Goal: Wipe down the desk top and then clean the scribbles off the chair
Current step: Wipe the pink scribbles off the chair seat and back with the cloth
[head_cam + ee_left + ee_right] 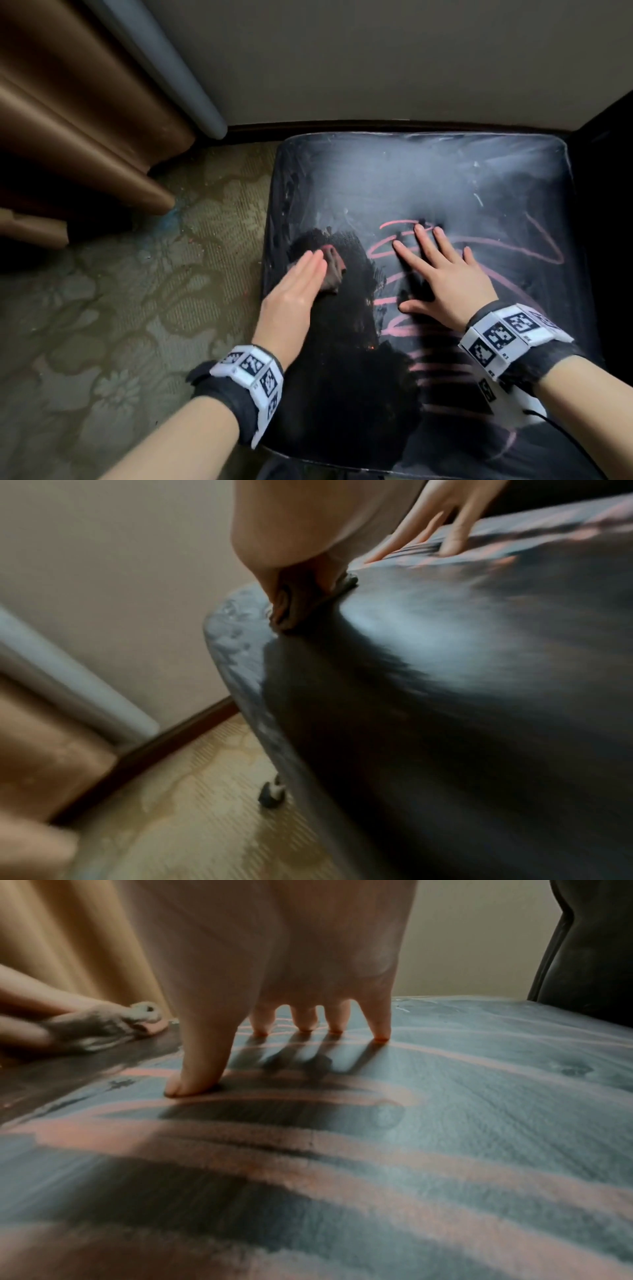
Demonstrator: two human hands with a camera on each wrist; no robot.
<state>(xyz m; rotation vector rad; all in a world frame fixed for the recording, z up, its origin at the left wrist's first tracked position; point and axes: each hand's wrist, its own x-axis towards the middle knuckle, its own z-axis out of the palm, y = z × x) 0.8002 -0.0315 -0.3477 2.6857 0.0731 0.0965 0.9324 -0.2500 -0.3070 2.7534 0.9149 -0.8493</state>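
Note:
The black chair seat [411, 178] looks dusty grey, with pink scribbles [513, 253] looping over its right half. My left hand [305, 274] lies near the seat's left edge with straight fingers on a bunched, dirty cloth [334, 274]. In the right wrist view the cloth [103, 1028] sits pinched between the fingers and thumb of that hand. A dark, wiped patch surrounds it. My right hand [445, 274] rests flat on the seat with fingers spread over the scribbles [240, 1134], holding nothing.
Brown curtains [68, 120] and a grey pipe [178, 75] stand to the left by the wall [376, 51]. Patterned carpet [120, 325] lies beside the chair. The black chair back [589, 947] rises on the right. A caster [272, 794] shows under the seat.

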